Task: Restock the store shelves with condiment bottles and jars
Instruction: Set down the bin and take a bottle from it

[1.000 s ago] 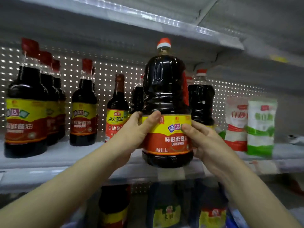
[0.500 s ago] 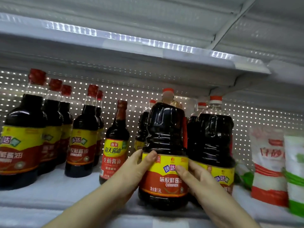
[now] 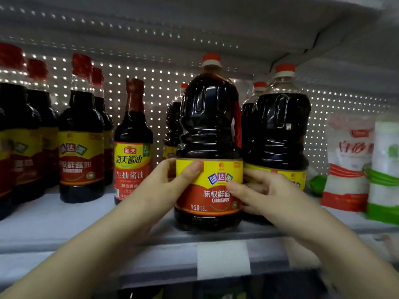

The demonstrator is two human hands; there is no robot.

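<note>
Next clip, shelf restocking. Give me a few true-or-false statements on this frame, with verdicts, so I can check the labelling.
1. The left hand and right hand both grip the large soy sauce bottle at its label. True.
2. That bottle's cap is missing. False: an orange-red cap is on it.
3. Its label reads 1.8L. True.
4. The white bags stand left of the held bottle. False: the white bags stand to its right, past a second large bottle.
5. The slim soy sauce bottle stands upright on the shelf. True.
</note>
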